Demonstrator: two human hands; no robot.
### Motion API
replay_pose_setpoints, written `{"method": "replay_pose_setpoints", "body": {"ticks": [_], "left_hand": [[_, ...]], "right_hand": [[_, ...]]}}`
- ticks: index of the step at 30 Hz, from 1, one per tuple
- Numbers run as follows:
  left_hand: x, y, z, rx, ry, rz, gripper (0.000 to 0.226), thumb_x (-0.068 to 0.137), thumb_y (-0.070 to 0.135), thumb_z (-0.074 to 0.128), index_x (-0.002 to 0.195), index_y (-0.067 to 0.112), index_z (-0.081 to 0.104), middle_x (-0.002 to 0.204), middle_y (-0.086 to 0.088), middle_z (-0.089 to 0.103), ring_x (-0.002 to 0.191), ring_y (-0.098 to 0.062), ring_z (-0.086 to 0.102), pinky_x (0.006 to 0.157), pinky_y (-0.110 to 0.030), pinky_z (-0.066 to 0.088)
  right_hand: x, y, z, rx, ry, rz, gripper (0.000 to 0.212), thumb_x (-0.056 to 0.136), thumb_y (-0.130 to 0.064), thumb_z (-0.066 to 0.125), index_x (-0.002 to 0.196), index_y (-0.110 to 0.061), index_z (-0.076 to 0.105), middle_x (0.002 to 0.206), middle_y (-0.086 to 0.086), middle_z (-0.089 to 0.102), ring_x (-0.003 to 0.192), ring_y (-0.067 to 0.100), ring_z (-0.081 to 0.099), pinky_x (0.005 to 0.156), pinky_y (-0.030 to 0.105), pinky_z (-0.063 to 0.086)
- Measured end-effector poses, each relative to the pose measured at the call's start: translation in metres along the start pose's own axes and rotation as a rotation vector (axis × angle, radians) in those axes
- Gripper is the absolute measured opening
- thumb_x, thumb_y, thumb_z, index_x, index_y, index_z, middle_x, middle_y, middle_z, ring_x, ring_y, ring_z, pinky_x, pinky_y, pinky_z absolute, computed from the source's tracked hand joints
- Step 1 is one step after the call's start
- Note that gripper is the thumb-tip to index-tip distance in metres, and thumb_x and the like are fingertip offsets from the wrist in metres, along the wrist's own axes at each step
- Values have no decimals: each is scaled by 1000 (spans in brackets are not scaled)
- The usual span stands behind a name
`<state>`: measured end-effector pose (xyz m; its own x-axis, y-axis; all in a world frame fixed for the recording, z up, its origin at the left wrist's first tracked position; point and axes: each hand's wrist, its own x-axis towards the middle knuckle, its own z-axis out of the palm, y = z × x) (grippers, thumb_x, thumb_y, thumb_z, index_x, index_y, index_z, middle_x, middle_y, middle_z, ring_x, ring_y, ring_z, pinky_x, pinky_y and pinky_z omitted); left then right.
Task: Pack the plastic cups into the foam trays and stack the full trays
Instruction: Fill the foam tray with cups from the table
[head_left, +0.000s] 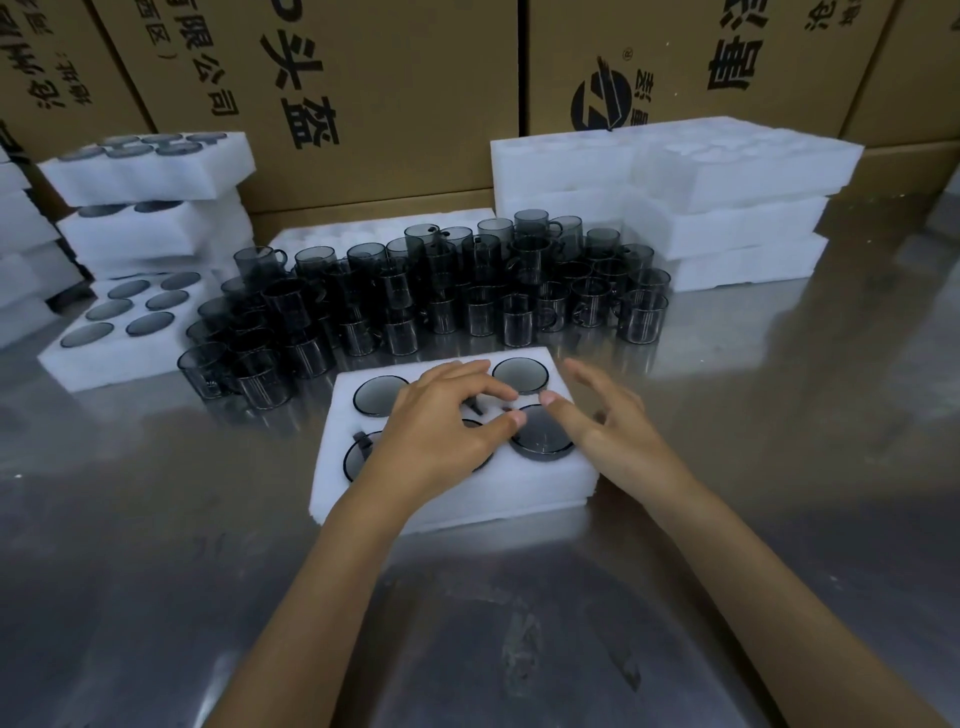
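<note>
Head view shows the foam tray (457, 483) at the centre of the bench (156, 571), its pockets filled with dark plastic cups (521, 375) set bottom-up. The tray is judged light, soft and easily dented, the cups thin, smooth and slippery; a hold at both short ends is advised. The left hand (441, 421) is laid over the middle cups with fingers curled, though what is pinched cannot be told. The right hand (597, 415) hovers spread, holding nothing. Loose cups (447, 291) are massed at 12 o'clock, full trays (145, 171) stacked at 10 o'clock, empty trays (727, 208) at 2 o'clock, before cardboard cartons (389, 78).
</note>
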<state>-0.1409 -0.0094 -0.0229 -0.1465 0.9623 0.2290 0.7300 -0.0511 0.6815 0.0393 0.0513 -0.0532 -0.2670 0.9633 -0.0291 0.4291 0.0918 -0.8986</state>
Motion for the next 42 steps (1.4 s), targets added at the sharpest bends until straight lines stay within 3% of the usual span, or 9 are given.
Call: {"method": "replay_pose_setpoints", "body": {"ticks": [8,16,19,22,30,34,37,40,42], "left_hand": [[1,-1,1,181,-56,59,32,92,46,63,124,44,60,145,21,46,140,-2,32,107,-22,13],[-2,-2,7,242,32,109,31,95,40,57,126,38,60,139,22,50,132,-2,38,102,-21,15],[-1,2,5,139,108,95,26,92,35,63,118,38,63,125,25,55,125,-7,45,112,-32,26],[0,6,0,-41,209,51,23,91,30,66,113,39,65,114,26,60,119,-8,51,108,-36,38],[1,3,-28,-328,411,-59,21,94,14,61,105,30,69,111,11,66,103,1,61,75,-4,43],[2,-7,-46,-166,629,-204,43,90,20,64,131,27,53,137,3,50,127,-17,46,108,-44,40],[2,-6,-55,-545,402,-456,67,88,41,68,146,27,38,126,0,61,112,-16,61,92,-39,52],[0,-11,-63,-960,-20,-524,24,86,38,67,104,27,77,104,-1,77,87,-16,74,68,-36,62],[0,-21,-68,-1051,-40,-510,15,81,34,70,88,28,82,100,-2,77,82,-16,75,62,-33,60]], "right_hand": [[-2,-4,-1,45,-143,-42,25,96,-55,54,116,-46,67,116,-20,71,123,8,58,118,44,31],[-14,-14,4,123,-54,-10,17,96,-55,53,88,-57,67,91,-50,57,94,-29,37,119,28,7],[-17,-14,2,374,-83,-12,23,94,-42,62,106,-59,70,126,-31,63,119,-14,54,107,23,39],[-16,-13,7,553,-189,-107,44,96,-27,61,136,-46,58,140,-24,57,131,0,52,110,32,40],[-12,-10,19,716,86,-40,40,96,-5,51,122,-29,70,108,-2,77,98,16,73,73,27,57],[-5,-6,7,900,176,30,39,95,-11,49,125,-25,70,118,9,73,113,33,67,93,54,54],[-2,-6,-1,951,135,-4,43,93,-12,44,129,-22,66,132,17,65,125,44,56,95,67,45],[-2,-8,-2,975,111,-53,42,97,-15,44,133,-21,64,134,12,64,128,36,57,107,63,42],[-2,-12,-2,1033,31,-91,40,103,-33,44,136,-20,61,137,10,63,127,28,59,105,52,47]]}}
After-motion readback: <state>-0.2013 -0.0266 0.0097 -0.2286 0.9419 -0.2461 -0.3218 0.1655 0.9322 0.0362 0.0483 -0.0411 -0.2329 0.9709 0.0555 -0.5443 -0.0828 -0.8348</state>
